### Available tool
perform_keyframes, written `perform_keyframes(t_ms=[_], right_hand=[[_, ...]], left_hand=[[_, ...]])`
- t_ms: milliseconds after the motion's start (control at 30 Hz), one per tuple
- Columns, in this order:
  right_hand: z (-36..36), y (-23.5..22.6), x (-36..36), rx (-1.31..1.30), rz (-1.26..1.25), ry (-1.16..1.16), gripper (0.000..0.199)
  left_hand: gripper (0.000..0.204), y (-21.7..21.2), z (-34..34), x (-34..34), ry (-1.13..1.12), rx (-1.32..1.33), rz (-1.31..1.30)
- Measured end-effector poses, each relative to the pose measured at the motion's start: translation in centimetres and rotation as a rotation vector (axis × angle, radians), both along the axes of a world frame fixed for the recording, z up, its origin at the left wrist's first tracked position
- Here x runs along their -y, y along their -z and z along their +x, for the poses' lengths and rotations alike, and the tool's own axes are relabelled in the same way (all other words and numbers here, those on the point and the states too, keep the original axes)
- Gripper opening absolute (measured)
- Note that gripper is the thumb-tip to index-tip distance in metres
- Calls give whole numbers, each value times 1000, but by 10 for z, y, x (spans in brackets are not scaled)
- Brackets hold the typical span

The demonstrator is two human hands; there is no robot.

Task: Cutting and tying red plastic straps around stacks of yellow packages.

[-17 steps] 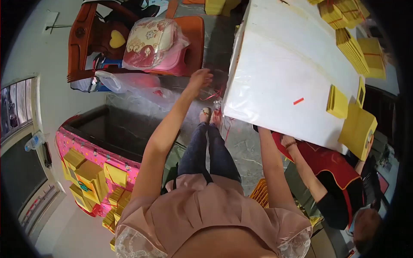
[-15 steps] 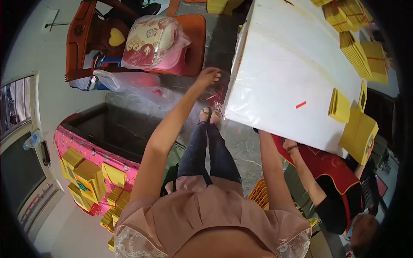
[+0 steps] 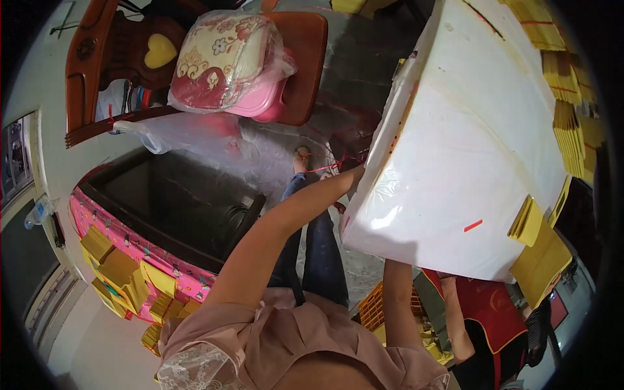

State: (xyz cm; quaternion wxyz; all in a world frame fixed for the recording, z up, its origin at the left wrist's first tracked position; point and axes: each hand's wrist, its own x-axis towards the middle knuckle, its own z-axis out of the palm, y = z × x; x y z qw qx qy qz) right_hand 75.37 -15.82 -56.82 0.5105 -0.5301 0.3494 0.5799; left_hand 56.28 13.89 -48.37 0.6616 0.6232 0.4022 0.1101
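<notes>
A white-covered tabletop (image 3: 455, 156) with a glossy plastic surface fills the right of the head view. My left arm reaches across to its left edge, where my left hand (image 3: 355, 178) goes in at the side; its fingers are hidden. From below, my right forearm (image 3: 398, 292) passes under the near edge, which covers my right hand completely. What either hand touches cannot be seen. On the tabletop lie a small red strip (image 3: 473, 225) and, at the right corner, folded yellow paper pieces (image 3: 526, 221). Red ribbon (image 3: 328, 166) trails over the floor near my feet.
Left stands a dark-topped table (image 3: 175, 201) with a pink patterned side and yellow paper bundles (image 3: 123, 266). Beyond it is a wooden chair (image 3: 305, 78) bearing a plastic-wrapped cushion (image 3: 221, 62). An orange crate (image 3: 383, 305) is below. A co-worker's arm (image 3: 457, 318) is at right.
My left hand has moved right and in behind the tabletop's left edge. My body and view have shifted, and my feet have moved apart. The co-worker's arm sits lower in view.
</notes>
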Motion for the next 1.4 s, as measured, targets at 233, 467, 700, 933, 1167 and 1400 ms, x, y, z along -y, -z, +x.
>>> perform_keyframes(t_ms=[233, 467, 700, 933, 1167, 1400], right_hand=[[28, -15, 15, 51, -81, -31, 21], [36, -5, 22, 47, -106, -87, 21], [35, -6, 25, 47, -113, -136, 21], [73, -67, 135, 70, -111, -174, 21], [103, -94, 154, 77, -117, -272, 22], [59, -44, 75, 137, -171, -347, 22]], left_hand=[[30, 0, -19, -27, 107, 10, 302], [26, -15, -12, -90, 414, -269, 700], [25, -40, -88, -156, 353, -286, 917], [25, -24, -161, -47, -42, -581, 479], [34, 92, -225, 36, 172, -837, 249], [70, 70, -168, 80, -323, -687, 249]])
